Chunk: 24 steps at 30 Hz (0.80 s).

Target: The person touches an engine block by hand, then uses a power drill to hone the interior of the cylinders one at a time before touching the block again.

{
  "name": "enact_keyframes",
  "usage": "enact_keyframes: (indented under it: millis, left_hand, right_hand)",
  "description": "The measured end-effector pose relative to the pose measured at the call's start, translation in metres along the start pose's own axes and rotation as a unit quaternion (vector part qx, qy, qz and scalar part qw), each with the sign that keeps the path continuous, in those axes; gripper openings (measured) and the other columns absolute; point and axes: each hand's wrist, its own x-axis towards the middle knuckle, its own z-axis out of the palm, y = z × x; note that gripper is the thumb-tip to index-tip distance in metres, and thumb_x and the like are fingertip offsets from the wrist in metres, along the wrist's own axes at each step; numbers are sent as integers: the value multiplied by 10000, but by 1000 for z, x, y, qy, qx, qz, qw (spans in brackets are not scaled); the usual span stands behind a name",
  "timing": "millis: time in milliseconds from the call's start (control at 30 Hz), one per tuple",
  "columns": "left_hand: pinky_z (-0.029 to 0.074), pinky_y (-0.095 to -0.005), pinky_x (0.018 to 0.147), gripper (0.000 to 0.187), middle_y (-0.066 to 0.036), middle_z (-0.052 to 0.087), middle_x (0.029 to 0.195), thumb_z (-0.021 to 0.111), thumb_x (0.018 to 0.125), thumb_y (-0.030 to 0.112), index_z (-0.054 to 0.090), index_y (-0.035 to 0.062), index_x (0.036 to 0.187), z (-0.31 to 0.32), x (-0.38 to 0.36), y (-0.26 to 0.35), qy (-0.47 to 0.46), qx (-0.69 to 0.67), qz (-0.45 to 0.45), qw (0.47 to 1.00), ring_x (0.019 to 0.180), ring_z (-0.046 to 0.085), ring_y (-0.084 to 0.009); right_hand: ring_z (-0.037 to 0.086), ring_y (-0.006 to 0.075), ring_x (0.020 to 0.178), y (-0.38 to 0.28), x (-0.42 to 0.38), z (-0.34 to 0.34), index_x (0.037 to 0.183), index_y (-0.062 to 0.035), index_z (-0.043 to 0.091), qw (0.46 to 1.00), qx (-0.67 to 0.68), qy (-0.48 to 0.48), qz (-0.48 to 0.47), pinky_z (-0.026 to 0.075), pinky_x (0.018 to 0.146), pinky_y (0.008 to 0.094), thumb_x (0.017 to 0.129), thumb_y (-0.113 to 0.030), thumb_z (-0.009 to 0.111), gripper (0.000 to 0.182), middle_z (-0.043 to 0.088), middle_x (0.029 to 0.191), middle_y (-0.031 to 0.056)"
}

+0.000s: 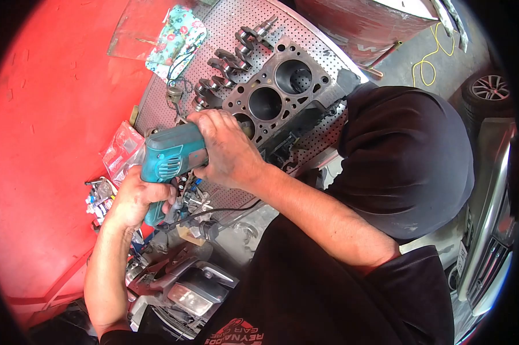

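Note:
A teal corded power tool [173, 150] lies across both hands, beside the engine block [282, 92]. My left hand [136, 198] is wrapped round its handle at the lower left. Closed over the tool's front part, my right hand [231, 146] hides that end, next to the lowest of the three cylinder bores. The block rests on a perforated metal table [225, 29]. Along its upper left side lies a crankshaft [228, 63]. A piston [174, 94] is near the tool.
Black cloth [406, 161], apparently on a bent-over person, adjoins the table's right side. A flowered cloth [179, 37] lies at the upper left. Loose parts [196, 201] and a cable [225, 209] are below the tool. Cars and a wheel [489, 87] stand beyond.

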Motion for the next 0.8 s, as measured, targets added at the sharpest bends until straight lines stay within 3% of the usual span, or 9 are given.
enact_keyframes:
  millis: [267, 400, 533, 600, 800]
  left_hand:
    - [507, -336, 524, 468, -122, 630, 706, 680, 674, 83, 633, -50, 1120, 0, -24, 11, 33, -22, 4, 999, 557, 581, -197]
    - [501, -330, 559, 319, -113, 656, 728, 674, 688, 57, 672, -57, 987, 9, -11, 12, 26, -31, 0, 999, 587, 605, -199]
    - [503, -319, 558, 296, -118, 661, 732, 677, 678, 57, 674, -47, 955, 5, -1, 7, 9, -27, -13, 999, 588, 610, -201]
    - [503, -319, 557, 298, -117, 661, 726, 680, 672, 65, 675, -49, 947, 5, -10, 13, 30, -24, -12, 999, 583, 610, -200]
    - [522, -328, 566, 360, -123, 661, 720, 696, 656, 106, 669, -60, 974, -7, -25, 14, 38, -20, -10, 999, 576, 609, -204]
  right_hand:
    - [544, 405, 1237, -15, 4, -3, 1322, -24, 508, 999, 18, -4, -32, 425, 1104, 498, 571, -115, 897, 851, 559, 1263, 197]
    - [544, 412, 1235, -4, 3, 1, 1341, 4, 497, 1000, 11, 5, -21, 383, 1163, 520, 580, -148, 906, 877, 558, 1240, 202]
    - [536, 412, 1248, -2, 2, 0, 1338, -2, 494, 1000, 8, 0, 3, 393, 1144, 518, 576, -141, 909, 878, 553, 1254, 206]
    - [531, 408, 1256, -5, 2, 2, 1332, -15, 493, 1000, 14, 19, -17, 427, 1102, 512, 569, -126, 904, 875, 554, 1270, 206]
    - [521, 405, 1272, -19, 6, 0, 1375, -8, 468, 999, 28, -4, -39, 390, 1146, 519, 573, -124, 914, 925, 533, 1309, 210]
